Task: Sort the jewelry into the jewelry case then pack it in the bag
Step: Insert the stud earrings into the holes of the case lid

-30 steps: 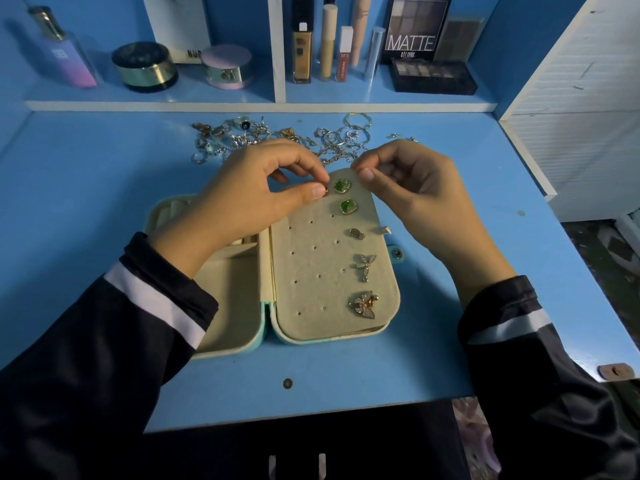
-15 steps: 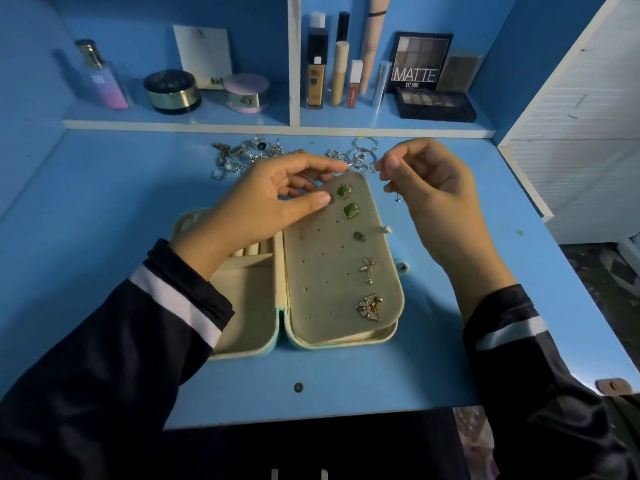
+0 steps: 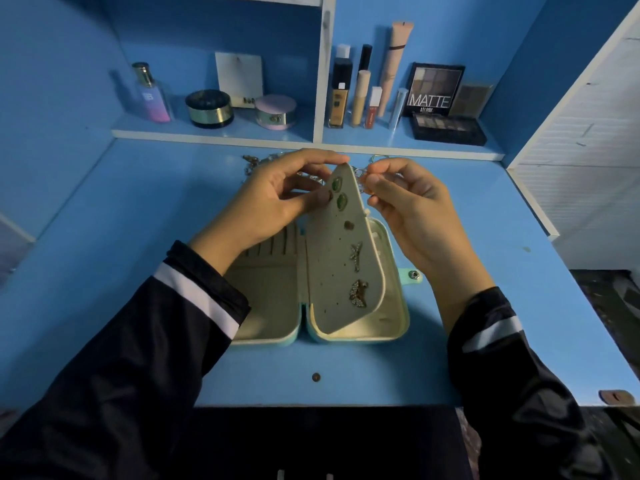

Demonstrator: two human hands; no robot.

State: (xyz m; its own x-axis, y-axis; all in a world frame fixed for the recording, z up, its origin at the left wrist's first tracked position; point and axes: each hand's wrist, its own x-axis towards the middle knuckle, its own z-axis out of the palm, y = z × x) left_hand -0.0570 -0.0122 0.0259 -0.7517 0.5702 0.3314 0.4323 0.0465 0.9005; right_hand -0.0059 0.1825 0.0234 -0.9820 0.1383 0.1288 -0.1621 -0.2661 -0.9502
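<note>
The mint jewelry case (image 3: 398, 320) lies open on the blue desk. Its beige earring panel (image 3: 332, 271) is tilted up on edge, carrying several studs and brooch-like pieces, two of them green. My left hand (image 3: 273, 199) pinches the panel's top, thumb on its front beside a small earring. My right hand (image 3: 412, 202) is behind the panel's top edge, fingers curled and pinching something small there; I cannot make out what. Loose jewelry (image 3: 256, 164) lies on the desk behind my hands, mostly hidden.
A shelf at the back holds a perfume bottle (image 3: 152, 95), round jars (image 3: 207, 109), makeup tubes (image 3: 360, 98) and eyeshadow palettes (image 3: 446, 129). A white cabinet (image 3: 588, 150) stands to the right. A small dark coin-like object (image 3: 316, 377) lies near the desk's front edge.
The earring panel has swung up from lying flat to standing tilted. Both hands rose with its top edge. The camera view tilted upward.
</note>
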